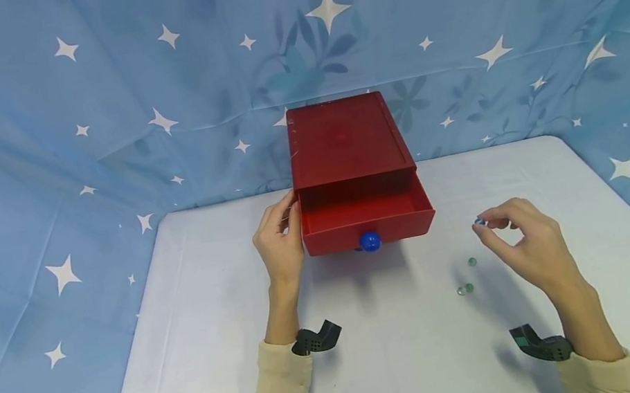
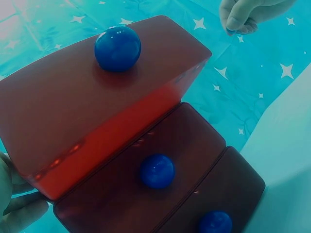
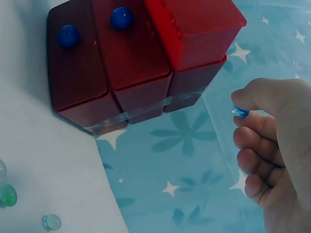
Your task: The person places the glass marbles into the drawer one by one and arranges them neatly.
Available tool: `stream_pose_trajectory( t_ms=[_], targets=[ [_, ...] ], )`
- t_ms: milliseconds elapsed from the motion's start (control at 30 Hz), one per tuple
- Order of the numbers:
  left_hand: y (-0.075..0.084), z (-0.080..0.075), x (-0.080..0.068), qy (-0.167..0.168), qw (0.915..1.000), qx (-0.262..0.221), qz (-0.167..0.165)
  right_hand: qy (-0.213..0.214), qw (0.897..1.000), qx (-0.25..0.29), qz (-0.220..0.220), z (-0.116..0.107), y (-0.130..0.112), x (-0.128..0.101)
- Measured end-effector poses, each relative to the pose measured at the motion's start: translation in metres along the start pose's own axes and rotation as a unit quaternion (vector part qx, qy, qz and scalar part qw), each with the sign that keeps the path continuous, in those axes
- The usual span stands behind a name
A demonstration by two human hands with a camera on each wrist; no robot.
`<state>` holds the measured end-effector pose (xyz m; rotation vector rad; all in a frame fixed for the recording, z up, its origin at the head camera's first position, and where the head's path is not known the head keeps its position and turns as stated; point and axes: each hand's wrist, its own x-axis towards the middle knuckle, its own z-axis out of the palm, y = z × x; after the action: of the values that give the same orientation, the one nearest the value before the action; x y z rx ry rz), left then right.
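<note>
A red three-drawer cabinet [image 1: 348, 141] stands at the back of the white table, its top drawer [image 1: 368, 233] pulled out. Each drawer front carries a round blue knob [image 2: 158, 171]. Against the cabinet's left side rests my left hand [image 1: 281, 244], fingertips near the open drawer. My right hand [image 1: 527, 243], raised right of the cabinet, pinches a small blue glass marble [image 3: 240, 111] between thumb and forefinger. Below it on the table lie a green marble [image 1: 469, 287], a clear marble [image 1: 460, 291] and a pale green marble [image 1: 472, 261].
Blue cloth [image 1: 148, 113] with white stars hangs behind and beside the table [image 1: 204, 356]. The open drawer juts out toward me over the tabletop. A black strap-like wrist mount [image 1: 317, 338] sits on my left wrist, another wrist mount [image 1: 541, 345] on my right.
</note>
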<state>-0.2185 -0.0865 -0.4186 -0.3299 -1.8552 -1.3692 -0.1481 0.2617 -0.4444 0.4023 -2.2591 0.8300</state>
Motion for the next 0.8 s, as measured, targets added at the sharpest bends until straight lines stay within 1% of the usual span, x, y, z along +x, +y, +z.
stream_pose_trajectory(
  t_ms=[333,600,800],
  targets=[
    [-0.002,0.000,0.000,0.000,1.0000,-0.001,0.002,0.006,1.000,0.004,0.001,-0.001,-0.008,0.006],
    [-0.002,0.000,0.000,0.000,1.0000,-0.007,0.001,0.034,0.999,0.037,-0.019,0.001,-0.017,0.015],
    [0.000,0.000,0.000,0.000,1.0000,-0.003,-0.004,0.038,0.997,0.050,-0.033,0.001,-0.024,0.022]
  ],
)
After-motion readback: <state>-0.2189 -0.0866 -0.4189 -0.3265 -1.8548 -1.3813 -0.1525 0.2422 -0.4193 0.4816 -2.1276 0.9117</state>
